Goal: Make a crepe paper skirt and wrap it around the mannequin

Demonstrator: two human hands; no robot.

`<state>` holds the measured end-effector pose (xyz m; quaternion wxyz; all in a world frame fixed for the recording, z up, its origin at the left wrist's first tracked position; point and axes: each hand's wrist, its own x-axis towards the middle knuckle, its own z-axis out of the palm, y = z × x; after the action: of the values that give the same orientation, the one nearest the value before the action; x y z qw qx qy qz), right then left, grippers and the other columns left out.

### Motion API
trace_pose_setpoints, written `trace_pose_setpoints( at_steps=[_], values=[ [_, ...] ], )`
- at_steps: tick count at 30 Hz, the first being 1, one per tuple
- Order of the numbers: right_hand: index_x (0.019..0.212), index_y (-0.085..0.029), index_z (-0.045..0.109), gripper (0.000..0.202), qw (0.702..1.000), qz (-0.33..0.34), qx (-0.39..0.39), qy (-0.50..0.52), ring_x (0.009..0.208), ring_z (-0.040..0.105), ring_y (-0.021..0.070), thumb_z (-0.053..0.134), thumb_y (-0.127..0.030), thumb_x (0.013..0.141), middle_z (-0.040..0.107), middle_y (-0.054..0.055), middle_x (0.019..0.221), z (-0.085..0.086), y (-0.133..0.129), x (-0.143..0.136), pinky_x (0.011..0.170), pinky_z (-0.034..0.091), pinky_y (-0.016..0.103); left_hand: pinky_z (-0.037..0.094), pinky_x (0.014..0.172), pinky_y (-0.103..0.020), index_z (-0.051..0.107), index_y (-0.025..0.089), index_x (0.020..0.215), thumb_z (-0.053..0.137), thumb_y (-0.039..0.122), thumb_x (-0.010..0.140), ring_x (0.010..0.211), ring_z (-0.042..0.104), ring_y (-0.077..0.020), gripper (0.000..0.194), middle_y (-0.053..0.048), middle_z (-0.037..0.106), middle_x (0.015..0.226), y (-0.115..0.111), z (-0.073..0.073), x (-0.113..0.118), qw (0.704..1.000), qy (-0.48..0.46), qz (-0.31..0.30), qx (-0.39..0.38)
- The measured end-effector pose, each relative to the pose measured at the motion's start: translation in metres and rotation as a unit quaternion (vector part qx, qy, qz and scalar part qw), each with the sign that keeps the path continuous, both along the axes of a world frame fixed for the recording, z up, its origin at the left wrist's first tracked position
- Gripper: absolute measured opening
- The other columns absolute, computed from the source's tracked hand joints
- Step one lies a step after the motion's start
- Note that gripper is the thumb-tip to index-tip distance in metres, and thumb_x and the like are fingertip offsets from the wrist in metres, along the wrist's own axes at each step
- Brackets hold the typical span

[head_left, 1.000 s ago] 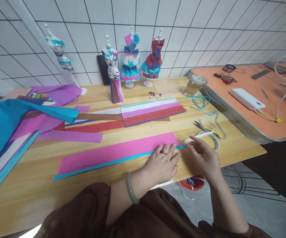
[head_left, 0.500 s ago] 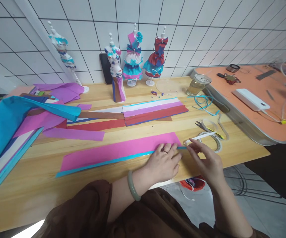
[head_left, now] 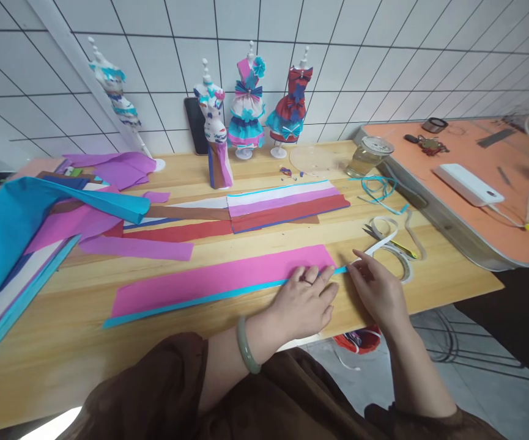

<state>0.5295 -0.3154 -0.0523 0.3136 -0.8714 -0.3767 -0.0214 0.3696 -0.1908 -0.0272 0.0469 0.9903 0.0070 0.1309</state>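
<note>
A long pink strip [head_left: 218, 275] lies across the front of the wooden table, with a narrow blue strip [head_left: 177, 307] along its near edge. My left hand [head_left: 307, 302] rests flat over the right end of both, fingers spread a little. Just beyond it, my right hand [head_left: 378, 293] pinches with thumb and forefinger at the blue strip's right tip, where a white tape [head_left: 375, 247] meets it. That tape loops up from a tape roll [head_left: 404, 269] beside my right hand. Scissors [head_left: 399, 245] with yellow handles lie partly under the tape.
Striped fabric [head_left: 287, 205] lies behind the pink strip. Several small dressed mannequins [head_left: 246, 116] stand along the wall by a phone [head_left: 195, 125]. Coloured cloth [head_left: 62, 208] is heaped left. A glass jar [head_left: 369, 156] and blue cord [head_left: 378, 189] are at the right, beside an orange-topped table [head_left: 475, 140].
The white tape's loop has risen and curled tighter, and its end has come between my right fingertips. My left hand stays on the strips.
</note>
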Motion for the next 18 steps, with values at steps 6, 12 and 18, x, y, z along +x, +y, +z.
trace_pose_setpoints(
  at_steps=[6, 12, 18],
  values=[
    [0.117, -0.018, 0.052, 0.043, 1.0, 0.0, 0.018, -0.001, 0.066, 0.06, 0.016, 0.049, -0.042, 0.081, 0.064, 0.005, 0.08, -0.0015, -0.0001, -0.0019, 0.068, 0.05, 0.031, 0.029, 0.087, -0.041, 0.049, 0.022, 0.119, 0.031, 0.036, 0.087, 0.11, 0.04, -0.0245, 0.04, -0.005, 0.038, 0.137, -0.0011, 0.0018, -0.0002, 1.0, 0.005, -0.005, 0.024],
    [0.115, -0.017, 0.054, 0.041, 0.999, 0.005, 0.031, -0.024, 0.063, 0.059, 0.0154, 0.05, -0.04, 0.081, 0.064, 0.005, 0.079, 0.0012, 0.0003, -0.0051, 0.065, 0.049, 0.031, 0.029, 0.085, -0.04, 0.049, 0.022, 0.12, 0.029, 0.037, 0.087, 0.11, 0.039, -0.0251, 0.042, -0.004, 0.04, 0.136, -0.0006, 0.0008, 0.0018, 0.999, 0.011, -0.014, 0.032],
    [0.117, -0.017, 0.053, 0.041, 0.999, 0.005, 0.043, -0.027, 0.063, 0.058, 0.0144, 0.051, -0.037, 0.081, 0.064, 0.005, 0.081, 0.0042, 0.0004, -0.0081, 0.065, 0.049, 0.03, 0.029, 0.083, -0.041, 0.049, 0.022, 0.12, 0.029, 0.037, 0.087, 0.11, 0.038, -0.0257, 0.042, -0.005, 0.039, 0.136, -0.0014, 0.0023, 0.0052, 0.998, 0.015, -0.018, 0.051]
  ],
)
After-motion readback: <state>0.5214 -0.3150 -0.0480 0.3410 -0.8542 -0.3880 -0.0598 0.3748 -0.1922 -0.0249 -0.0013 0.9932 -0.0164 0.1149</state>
